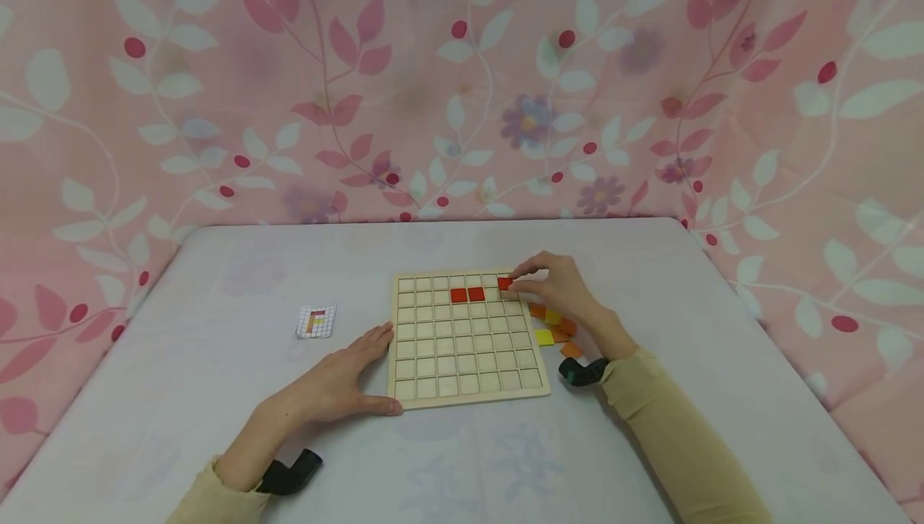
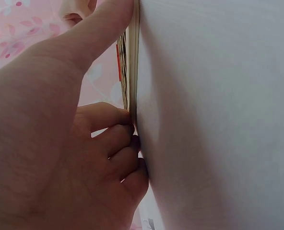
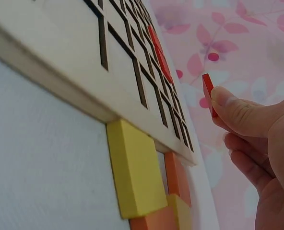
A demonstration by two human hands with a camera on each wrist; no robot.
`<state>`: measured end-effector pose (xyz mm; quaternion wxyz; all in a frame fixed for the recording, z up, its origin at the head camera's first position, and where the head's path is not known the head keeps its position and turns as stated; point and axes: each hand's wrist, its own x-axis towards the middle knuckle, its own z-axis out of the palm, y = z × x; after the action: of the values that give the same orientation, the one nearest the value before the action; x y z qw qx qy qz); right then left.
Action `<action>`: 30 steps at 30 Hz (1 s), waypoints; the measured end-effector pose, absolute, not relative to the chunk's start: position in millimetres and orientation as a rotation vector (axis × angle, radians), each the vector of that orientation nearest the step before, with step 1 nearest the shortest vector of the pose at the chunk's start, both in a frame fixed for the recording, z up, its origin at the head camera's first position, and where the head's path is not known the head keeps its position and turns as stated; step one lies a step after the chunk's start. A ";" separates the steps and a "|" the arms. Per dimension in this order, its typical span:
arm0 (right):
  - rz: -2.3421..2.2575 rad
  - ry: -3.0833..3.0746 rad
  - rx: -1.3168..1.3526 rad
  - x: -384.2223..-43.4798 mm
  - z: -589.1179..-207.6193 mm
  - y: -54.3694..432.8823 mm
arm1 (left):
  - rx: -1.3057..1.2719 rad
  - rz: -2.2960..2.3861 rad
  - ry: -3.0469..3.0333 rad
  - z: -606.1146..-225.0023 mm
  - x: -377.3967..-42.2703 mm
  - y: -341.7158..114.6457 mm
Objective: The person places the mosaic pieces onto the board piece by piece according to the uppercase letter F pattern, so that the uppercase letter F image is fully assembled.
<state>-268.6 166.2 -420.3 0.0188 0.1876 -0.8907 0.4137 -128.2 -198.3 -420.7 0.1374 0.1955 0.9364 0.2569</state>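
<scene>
A pale wooden grid board (image 1: 465,345) lies on the table, with two red square tiles (image 1: 467,294) side by side in its second row from the back. My right hand (image 1: 566,287) pinches another red tile (image 3: 208,91) between thumb and forefinger. That tile is held above the board near its far right corner. My left hand (image 1: 335,379) rests at the board's left side, fingertips touching the edge and thumb at the near left corner. In the left wrist view, the fingers (image 2: 127,160) press against the board's edge.
Several orange and yellow tiles (image 3: 137,167) lie loosely against the board's right side, below my right hand. A small card (image 1: 315,322) with a coloured grid pattern lies left of the board. Floral cloth (image 1: 462,91) hangs behind the white-covered table (image 1: 462,460).
</scene>
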 end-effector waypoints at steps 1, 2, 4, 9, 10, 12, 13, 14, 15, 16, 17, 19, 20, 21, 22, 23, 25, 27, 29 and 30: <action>1.298 -2.764 0.587 -269.1 -420.3 163.2 | 0.564 0.743 2.708 -420.8 -128.2 -198.4; 1.307 -2.764 0.590 -269.4 -420.1 160.2 | 0.563 0.742 2.707 -420.9 -128.1 -198.5; 1.328 -2.755 0.608 -269.9 -419.9 153.8 | 0.563 0.740 2.708 -421.0 -128.2 -198.7; 1.370 -2.738 0.637 -270.1 -420.8 139.1 | 0.568 0.741 2.707 -421.4 -128.4 -199.1; 1.376 -2.736 0.644 -270.0 -421.1 136.2 | 0.569 0.741 2.707 -421.5 -128.4 -199.1; 1.398 -2.727 0.665 -269.8 -422.0 130.5 | 0.573 0.739 2.708 -421.7 -128.6 -199.2; 1.407 -2.726 0.668 -269.7 -422.5 127.5 | 0.573 0.739 2.708 -421.8 -128.8 -199.2; 1.416 -2.725 0.671 -269.5 -422.7 124.6 | 0.570 0.738 2.707 -421.8 -128.9 -199.1; 1.419 -2.726 0.676 -269.2 -422.9 121.7 | 0.568 0.737 2.707 -421.8 -129.0 -199.0; 1.418 -2.728 0.678 -269.0 -423.2 118.6 | 0.564 0.738 2.706 -421.6 -129.0 -199.0; 1.418 -2.729 0.679 -268.7 -423.4 115.8 | 0.569 0.739 2.707 -421.5 -129.1 -199.0; 1.417 -2.729 0.684 -267.9 -423.2 110.4 | 0.561 0.741 2.706 -421.2 -129.1 -199.0; 1.421 -2.723 0.693 -267.5 -423.1 107.7 | 0.558 0.743 2.705 -421.2 -129.2 -199.0; 1.418 -2.718 0.704 -267.5 -423.3 105.1 | 0.558 0.743 2.705 -421.3 -129.2 -199.0; 1.417 -2.715 0.710 -267.7 -423.6 102.7 | 0.558 0.743 2.705 -421.6 -129.2 -199.0; 1.421 -2.716 0.707 -268.0 -424.1 100.3 | 0.560 0.743 2.705 -421.8 -129.2 -199.0; 1.420 -2.720 0.698 -268.6 -425.1 95.7 | 0.553 0.743 2.704 -422.2 -129.2 -199.0; 1.405 -2.725 0.690 -269.6 -426.6 91.4 | 0.554 0.746 2.703 -422.3 -129.0 -199.0; 1.413 -2.727 0.683 -269.4 -427.4 88.0 | 0.557 0.748 2.704 -422.4 -129.0 -199.1; 1.412 -2.725 0.686 -269.4 -428.0 86.6 | 0.556 0.748 2.703 -422.4 -129.0 -199.0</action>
<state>-269.4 86.6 -428.0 -0.0016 0.2182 -0.8665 0.4490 -129.0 -199.0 -422.4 0.1407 0.1926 0.9360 0.2590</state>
